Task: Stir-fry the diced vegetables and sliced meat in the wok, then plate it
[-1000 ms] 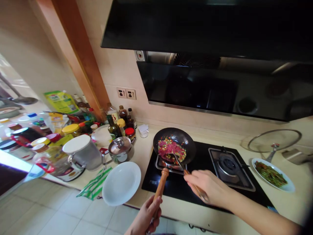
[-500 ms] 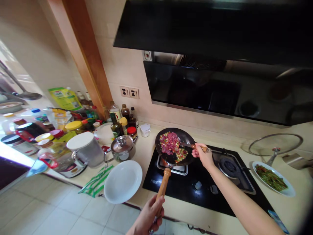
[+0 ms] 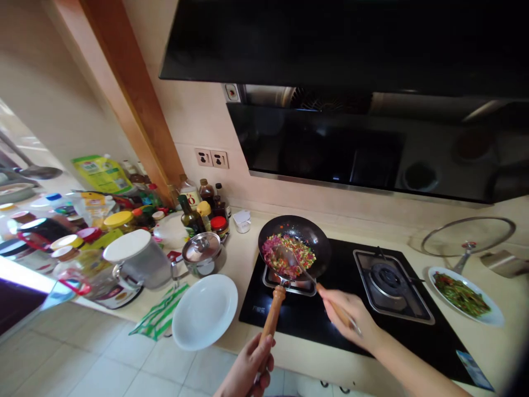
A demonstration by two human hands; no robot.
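The left hand (image 3: pixel 255 358) has its fingers curled around the wooden handle (image 3: pixel 273 313). The right hand (image 3: pixel 351 317) has its fingers wrapped around the stirring tool (image 3: pixel 306 271). Its metal end is in the chopped food (image 3: pixel 303 252), inside the black pan (image 3: pixel 320 251) over the stove (image 3: pixel 343 270). This looks like stirring; the next push seems to need a steady pan.

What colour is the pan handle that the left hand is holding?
Orange-brown, like wood: the pan handle in the left hand, seen best in the head view.
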